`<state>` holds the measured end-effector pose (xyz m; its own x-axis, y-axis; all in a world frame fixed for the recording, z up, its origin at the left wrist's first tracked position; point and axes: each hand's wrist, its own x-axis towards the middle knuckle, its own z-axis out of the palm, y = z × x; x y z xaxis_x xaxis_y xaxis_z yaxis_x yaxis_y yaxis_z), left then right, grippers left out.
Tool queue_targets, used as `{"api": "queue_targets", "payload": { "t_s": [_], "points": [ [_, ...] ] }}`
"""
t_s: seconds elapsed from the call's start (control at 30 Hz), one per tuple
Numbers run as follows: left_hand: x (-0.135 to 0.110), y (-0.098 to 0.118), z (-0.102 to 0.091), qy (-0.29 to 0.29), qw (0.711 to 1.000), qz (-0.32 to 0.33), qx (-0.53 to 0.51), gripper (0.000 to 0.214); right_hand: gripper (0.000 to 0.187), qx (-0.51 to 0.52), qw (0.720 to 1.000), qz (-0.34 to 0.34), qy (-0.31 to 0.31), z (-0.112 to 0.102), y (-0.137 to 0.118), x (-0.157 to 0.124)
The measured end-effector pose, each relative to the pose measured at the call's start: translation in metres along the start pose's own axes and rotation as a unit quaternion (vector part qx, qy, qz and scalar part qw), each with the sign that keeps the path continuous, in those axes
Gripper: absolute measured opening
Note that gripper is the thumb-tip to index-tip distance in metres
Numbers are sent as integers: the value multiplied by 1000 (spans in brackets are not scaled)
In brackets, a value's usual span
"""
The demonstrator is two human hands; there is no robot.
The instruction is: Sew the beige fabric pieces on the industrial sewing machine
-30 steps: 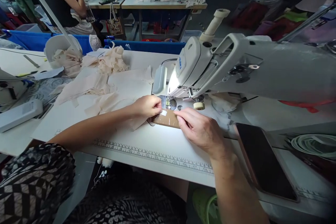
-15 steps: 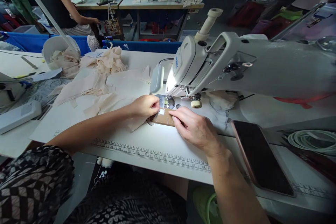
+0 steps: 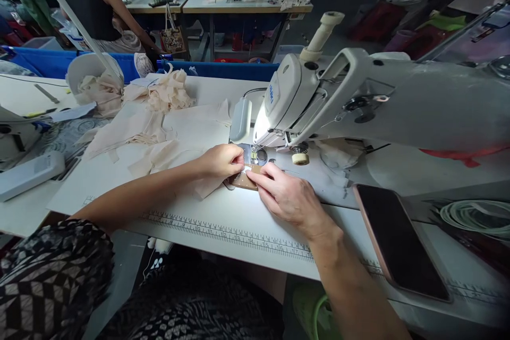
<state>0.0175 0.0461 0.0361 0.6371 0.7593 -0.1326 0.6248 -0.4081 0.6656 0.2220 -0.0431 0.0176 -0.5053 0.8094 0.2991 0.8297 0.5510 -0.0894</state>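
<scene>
A small tan cloth piece [image 3: 241, 181] lies on the white table just in front of the needle area of the white sewing machine [image 3: 319, 101]. A tiny white label [image 3: 247, 169] sits on its top edge. My left hand [image 3: 221, 161] is closed in a pinch at that label, beside the metal needle plate [image 3: 255, 155]. My right hand [image 3: 285, 196] lies over the right part of the cloth piece, its fingers pressing down on it and pointing towards the label.
A dark phone [image 3: 398, 244] lies at the right on the table. Beige fabric pieces [image 3: 159, 117] are heaped at the left, with a white bin [image 3: 85, 66] behind. A printed ruler [image 3: 223, 234] runs along the front edge. Another person [image 3: 87, 0] stands at the far machines.
My right hand has slid left over the tan cloth piece, covering more of it and reaching the label. My left hand has stayed at the label.
</scene>
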Motion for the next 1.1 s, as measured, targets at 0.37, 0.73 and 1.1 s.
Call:
{"api": "queue_targets", "payload": {
  "t_s": [0.37,0.73,1.1],
  "points": [
    [-38,-6,19,75,916,277,281,25,38,-11,1000,-15,3,1,-1,1],
    [-46,-15,35,87,889,301,334,32,40,-12,999,-30,16,3,2,2],
    [-45,-20,32,88,893,284,339,30,41,-28,999,-26,13,3,0,3]
  ]
}}
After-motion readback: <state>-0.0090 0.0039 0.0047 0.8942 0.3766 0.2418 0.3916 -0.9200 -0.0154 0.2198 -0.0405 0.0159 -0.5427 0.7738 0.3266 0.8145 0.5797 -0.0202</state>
